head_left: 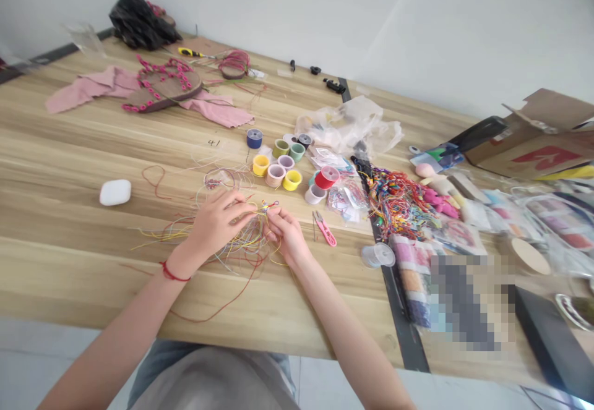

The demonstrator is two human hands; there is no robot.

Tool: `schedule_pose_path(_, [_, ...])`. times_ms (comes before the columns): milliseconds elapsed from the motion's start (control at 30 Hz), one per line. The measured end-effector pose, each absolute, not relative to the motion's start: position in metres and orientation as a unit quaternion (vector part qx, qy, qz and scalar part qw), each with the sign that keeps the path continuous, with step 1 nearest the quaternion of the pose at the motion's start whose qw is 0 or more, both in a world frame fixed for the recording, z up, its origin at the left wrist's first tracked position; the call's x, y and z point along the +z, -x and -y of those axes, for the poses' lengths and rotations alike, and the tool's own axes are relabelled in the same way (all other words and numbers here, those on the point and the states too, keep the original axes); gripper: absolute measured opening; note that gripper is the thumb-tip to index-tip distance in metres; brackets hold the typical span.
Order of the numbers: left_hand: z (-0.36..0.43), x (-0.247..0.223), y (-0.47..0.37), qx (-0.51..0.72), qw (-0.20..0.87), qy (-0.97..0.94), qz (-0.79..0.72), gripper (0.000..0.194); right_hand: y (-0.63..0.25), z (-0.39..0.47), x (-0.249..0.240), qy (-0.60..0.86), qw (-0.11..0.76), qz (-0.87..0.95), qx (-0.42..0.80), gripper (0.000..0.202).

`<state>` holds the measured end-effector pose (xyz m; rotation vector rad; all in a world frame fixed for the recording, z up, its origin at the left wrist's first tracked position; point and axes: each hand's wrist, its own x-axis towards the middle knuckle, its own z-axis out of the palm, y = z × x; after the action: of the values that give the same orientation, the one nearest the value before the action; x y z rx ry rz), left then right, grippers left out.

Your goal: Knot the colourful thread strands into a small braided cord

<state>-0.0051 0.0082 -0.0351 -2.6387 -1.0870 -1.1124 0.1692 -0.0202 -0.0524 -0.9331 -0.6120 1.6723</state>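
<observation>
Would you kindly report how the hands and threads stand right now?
Left hand pinching yellow thread; right hand holding small knotted piece. Loose threads spread beneath both hands. Pink snips untouched, off to the right.

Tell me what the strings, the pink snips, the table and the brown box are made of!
Strings: probably thread or cord, thin and bendy, lying in loops.
Snips: smooth plastic handle, likely, being evenly pink.
Table: low-shine wood, or a wood print, with streaky grain.
Box: dull cardboard, seemingly, plain brown with bent flaps.
</observation>
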Motion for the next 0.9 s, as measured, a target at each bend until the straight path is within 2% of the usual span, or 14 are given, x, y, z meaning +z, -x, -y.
schedule_pose_path(300, [-0.005, -0.038, -0.003, -0.351, -0.076, 0.857, 0.370, 0.015, -0.168, 0.021, -0.053, 0.387, 0.543, 0.273, 0.694, 0.033])
schedule_pose_path(667, [-0.005, -0.043, -0.005, -0.400, -0.063, 0.834, 0.375, 0.018, -0.166, 0.022, -0.055, 0.393, 0.532, 0.275, 0.698, 0.034])
schedule_pose_path(900, [-0.005, -0.044, -0.003, -0.386, -0.106, 0.835, 0.378, 0.019, -0.166, 0.022, -0.056, 0.394, 0.534, 0.268, 0.698, 0.035])
